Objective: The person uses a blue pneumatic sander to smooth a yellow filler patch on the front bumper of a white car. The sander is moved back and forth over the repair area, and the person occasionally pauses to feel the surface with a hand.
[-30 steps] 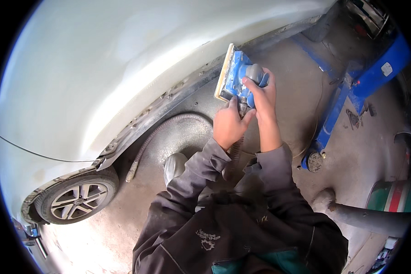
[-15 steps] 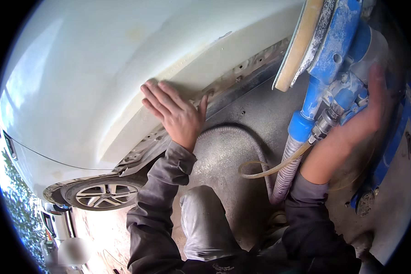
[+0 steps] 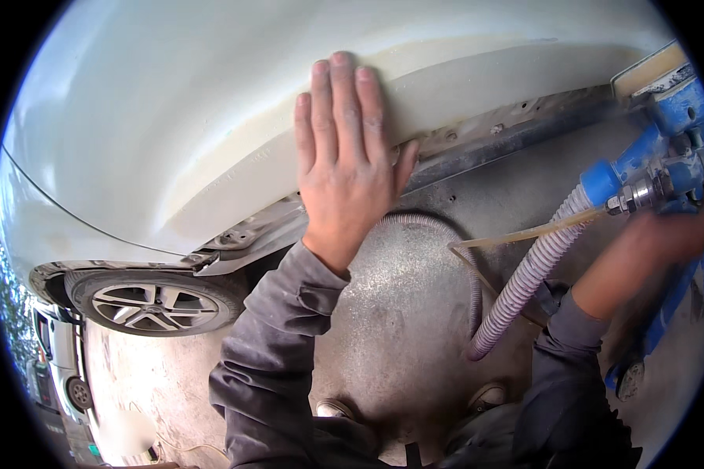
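Observation:
My left hand lies with its fingers stretched out on the pale car body panel, across the dull, sanded-looking band above its lower edge. At the right rim of the view, my right hand grips a blue air sander, its fingers partly cut off and smeared. The sander's tan round pad is tilted beside the panel; I cannot tell whether the two touch. A ribbed grey hose and a thin yellowish air line run from the sander.
Below the panel is an exposed sill with holes. A car wheel stands at the left. The ribbed hose curves across the grey floor near my shoes. A blue wheeled frame is at the right, another vehicle far left.
My left hand has moved up and to the right along the panel. The sander and my right hand have shifted right, toward the rim. My view has also shifted.

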Demonstrator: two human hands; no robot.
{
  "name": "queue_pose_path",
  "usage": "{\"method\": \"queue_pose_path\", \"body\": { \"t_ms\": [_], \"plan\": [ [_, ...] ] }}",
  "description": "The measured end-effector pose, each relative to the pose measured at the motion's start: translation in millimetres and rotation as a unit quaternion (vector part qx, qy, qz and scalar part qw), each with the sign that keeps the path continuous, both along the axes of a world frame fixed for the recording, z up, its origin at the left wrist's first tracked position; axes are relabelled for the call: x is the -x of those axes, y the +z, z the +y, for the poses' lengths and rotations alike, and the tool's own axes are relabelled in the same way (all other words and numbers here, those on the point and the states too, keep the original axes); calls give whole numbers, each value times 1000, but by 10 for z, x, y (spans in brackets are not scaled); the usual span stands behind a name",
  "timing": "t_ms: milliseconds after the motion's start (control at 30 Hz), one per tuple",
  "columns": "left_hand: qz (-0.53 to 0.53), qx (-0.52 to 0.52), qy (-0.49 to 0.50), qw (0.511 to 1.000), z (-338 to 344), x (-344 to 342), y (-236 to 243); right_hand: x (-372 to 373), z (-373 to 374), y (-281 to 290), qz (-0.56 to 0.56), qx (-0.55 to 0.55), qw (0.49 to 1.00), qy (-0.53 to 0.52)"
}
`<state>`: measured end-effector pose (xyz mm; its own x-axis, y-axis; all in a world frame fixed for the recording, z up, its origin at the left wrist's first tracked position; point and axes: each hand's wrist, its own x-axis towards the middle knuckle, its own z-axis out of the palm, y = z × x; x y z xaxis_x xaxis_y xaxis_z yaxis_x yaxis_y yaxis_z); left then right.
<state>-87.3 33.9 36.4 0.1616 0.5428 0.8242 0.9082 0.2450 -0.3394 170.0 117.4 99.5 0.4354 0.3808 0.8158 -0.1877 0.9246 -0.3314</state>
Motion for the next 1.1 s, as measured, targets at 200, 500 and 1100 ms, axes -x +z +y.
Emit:
{"method": "queue_pose_path", "body": {
  "t_ms": [200, 500, 1100],
  "plan": [
    [38, -33, 127, 991, -1369, 978, -96, 240, -147, -37, 25, 25, 999, -23],
    [-24, -95, 130, 987, -1784, 1261, -327, 537, -550, 22, -114, 82, 990, 29],
    [-74, -14, -15, 997, -339, -164, -44, -66, 11, -66, -145, 122, 979, 69]
  ]
}}
